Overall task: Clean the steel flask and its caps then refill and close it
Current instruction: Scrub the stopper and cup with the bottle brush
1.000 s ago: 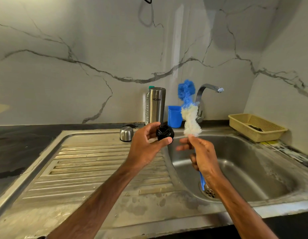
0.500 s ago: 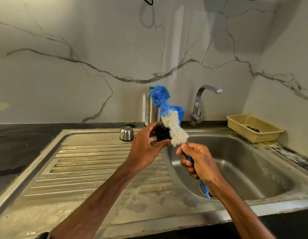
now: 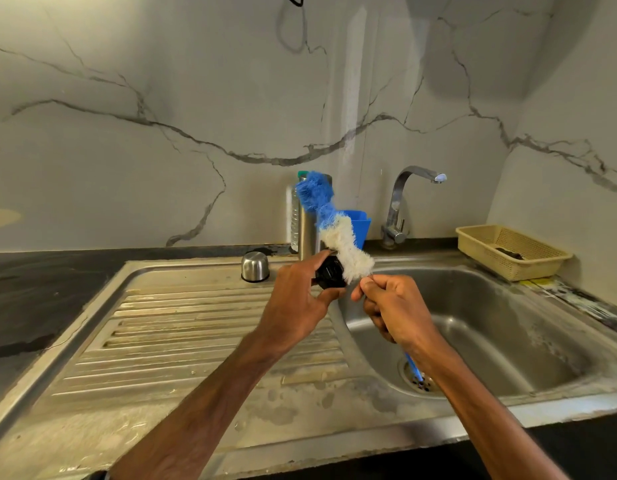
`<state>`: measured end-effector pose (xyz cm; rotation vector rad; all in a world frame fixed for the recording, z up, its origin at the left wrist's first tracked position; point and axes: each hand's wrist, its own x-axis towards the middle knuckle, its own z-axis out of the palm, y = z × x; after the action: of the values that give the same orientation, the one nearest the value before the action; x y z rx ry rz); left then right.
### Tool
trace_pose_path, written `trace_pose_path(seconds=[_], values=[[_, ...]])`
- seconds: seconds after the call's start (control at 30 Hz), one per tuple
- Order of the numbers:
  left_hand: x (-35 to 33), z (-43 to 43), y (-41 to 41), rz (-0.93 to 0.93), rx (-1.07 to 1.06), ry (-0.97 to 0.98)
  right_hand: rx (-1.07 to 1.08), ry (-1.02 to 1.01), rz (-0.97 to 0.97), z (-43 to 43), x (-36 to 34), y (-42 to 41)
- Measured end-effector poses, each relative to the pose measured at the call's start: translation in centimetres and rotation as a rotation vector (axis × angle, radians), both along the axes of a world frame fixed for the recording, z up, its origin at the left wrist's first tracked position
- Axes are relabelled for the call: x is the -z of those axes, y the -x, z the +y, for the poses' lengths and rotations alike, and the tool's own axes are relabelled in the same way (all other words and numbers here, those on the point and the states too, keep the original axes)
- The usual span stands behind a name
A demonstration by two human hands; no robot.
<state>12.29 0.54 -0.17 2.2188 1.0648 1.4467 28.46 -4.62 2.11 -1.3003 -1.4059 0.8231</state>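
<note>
My left hand (image 3: 296, 299) grips a black inner cap (image 3: 329, 274) over the edge between drainboard and basin. My right hand (image 3: 393, 306) grips the blue handle of a bottle brush (image 3: 338, 233) whose white and blue bristles lean up and left, the white part pressed against the black cap. The steel flask (image 3: 307, 233) stands upright at the back of the sink, mostly hidden behind the brush. A steel outer cap (image 3: 254, 266) sits upside-up on the drainboard's far edge, left of my hands.
A clear plastic bottle (image 3: 294, 216) stands beside the flask, and a blue cup (image 3: 360, 225) behind the brush. The tap (image 3: 407, 202) rises over the basin (image 3: 490, 323). A beige basket (image 3: 508, 251) sits at the right. The ribbed drainboard (image 3: 182, 337) lies left.
The brush has tilted from upright to leaning left and its white bristles have come against the black cap. My right hand shifted up the handle, close to the bristles.
</note>
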Motion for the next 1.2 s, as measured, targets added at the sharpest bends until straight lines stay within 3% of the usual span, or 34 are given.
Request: trace_pose_path(seconds=[0.23,0.4,0.53,0.67,0.83,0.97,1.2], values=[[0.4,0.9,0.8,0.025,-0.049,0.026,0.001,0.009,-0.066,-0.8,0.8,0.4],[0.8,0.7,-0.1,0.170,-0.053,-0.013,0.088,-0.011,-0.065,0.5,0.3,0.0],[0.2,0.9,0.8,0.128,-0.090,0.023,0.063,-0.030,-0.154,-1.1,2.0,0.3],[0.4,-0.3,-0.6,0.205,-0.028,-0.011,0.157,-0.095,-0.190,0.1,1.0,-0.1],[-0.1,0.9,0.8,0.125,-0.106,0.023,0.117,-0.100,-0.273,-1.1,1.4,0.2],[0.3,-0.3,-0.6,0.207,-0.029,-0.013,0.173,-0.135,-0.260,-0.4,0.5,0.1],[1.0,0.5,0.1,0.237,-0.118,-0.016,0.139,-0.121,-0.337,-1.9,1.6,0.2]])
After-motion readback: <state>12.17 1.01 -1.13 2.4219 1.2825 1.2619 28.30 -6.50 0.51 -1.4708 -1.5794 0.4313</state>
